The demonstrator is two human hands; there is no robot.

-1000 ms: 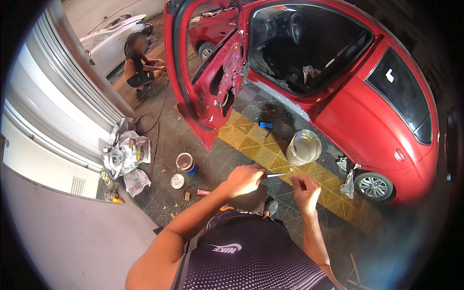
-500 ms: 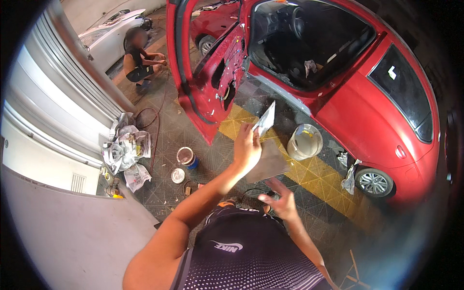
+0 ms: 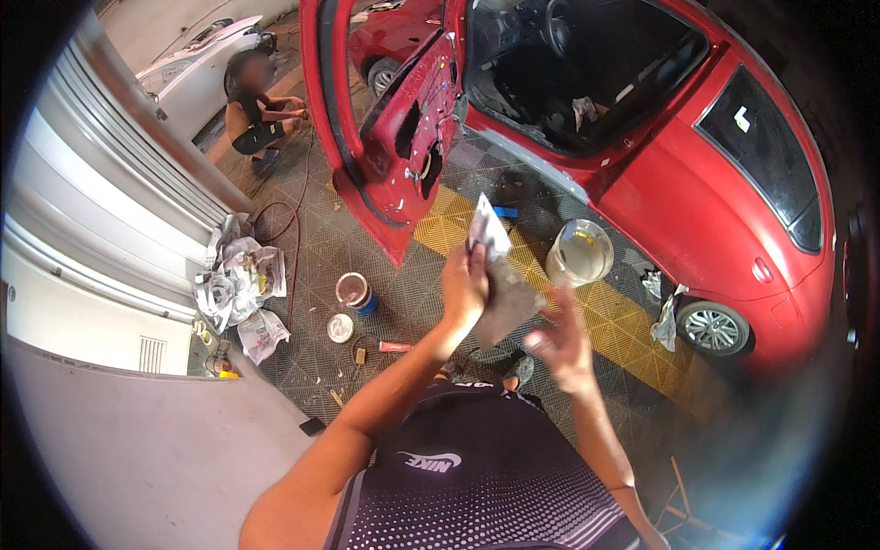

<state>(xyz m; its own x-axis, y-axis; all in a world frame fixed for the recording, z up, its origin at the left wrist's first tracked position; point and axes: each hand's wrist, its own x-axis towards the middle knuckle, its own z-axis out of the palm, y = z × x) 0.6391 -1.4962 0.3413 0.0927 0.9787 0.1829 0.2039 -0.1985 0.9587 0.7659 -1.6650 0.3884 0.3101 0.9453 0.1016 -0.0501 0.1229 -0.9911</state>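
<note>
Far left, a grey panel (image 3: pixel 137 431) below a pale shutter (image 3: pixel 110 211). White car (image 3: pixel 197 78) at upper left; heap of crumpled paper (image 3: pixel 243 275) on the floor by the shutter. Another person (image 3: pixel 252 119) crouches just right of the white car, both hands held forward. Red hose (image 3: pixel 294 229) curls over the floor grating. Next, a round white lid-like disc (image 3: pixel 340 327) just beside an open tub (image 3: pixel 356 291), blue outside, brownish inside; red tube (image 3: pixel 394 347) lies lower right of them, near the person's left forearm. Red car door (image 3: pixel 376 174) stands open above.

Left hand (image 3: pixel 466 286) at centre, raised over the floor, fingers closed narrow on a flat sheet (image 3: pixel 511 304). Sheet is grey and tilted, sticks out right of the hand; a pale pointed piece (image 3: pixel 489 227) rises above the fingers, cannot tell whether it is part of the same sheet. Blue block (image 3: pixel 505 213) on the floor beyond.

Right hand (image 3: pixel 564 346): blurred, fingers spread wide, beside the sheet's right edge; contact cannot be told. Bucket (image 3: pixel 580 252) beyond it, then red car (image 3: pixel 697 192), with crumpled paper by its wheel (image 3: pixel 712 328).
</note>
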